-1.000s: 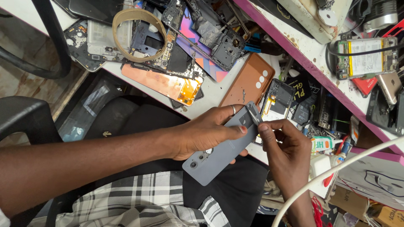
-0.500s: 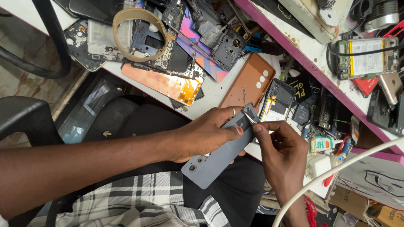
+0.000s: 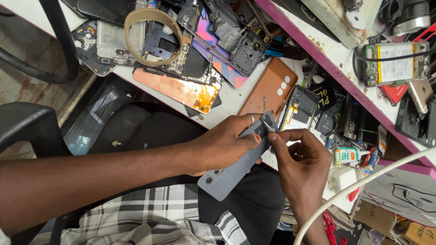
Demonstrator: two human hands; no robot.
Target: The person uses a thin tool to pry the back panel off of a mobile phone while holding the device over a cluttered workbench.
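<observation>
My left hand (image 3: 225, 145) grips a grey phone (image 3: 229, 174) held back side up over my lap, its camera end pointing down toward me. The thumb presses on the phone's upper end. My right hand (image 3: 302, 165) pinches a thin metal tool (image 3: 265, 127) between thumb and forefinger, and its tip touches the phone's top edge right beside my left thumb. A ring sits on one finger of my left hand.
On the white bench lie several opened phones and circuit boards (image 3: 181, 41), a brown tape ring (image 3: 152, 29), a copper-coloured back cover (image 3: 272, 88) and an orange-tinted panel (image 3: 175, 88). A pink-edged shelf (image 3: 345, 77) holds a phone with an exposed battery (image 3: 397, 61). A white cable (image 3: 363, 186) crosses at the lower right.
Both hands stay together at the phone's top end. My right hand's fingers have shifted slightly at the edge; the phone has hardly moved.
</observation>
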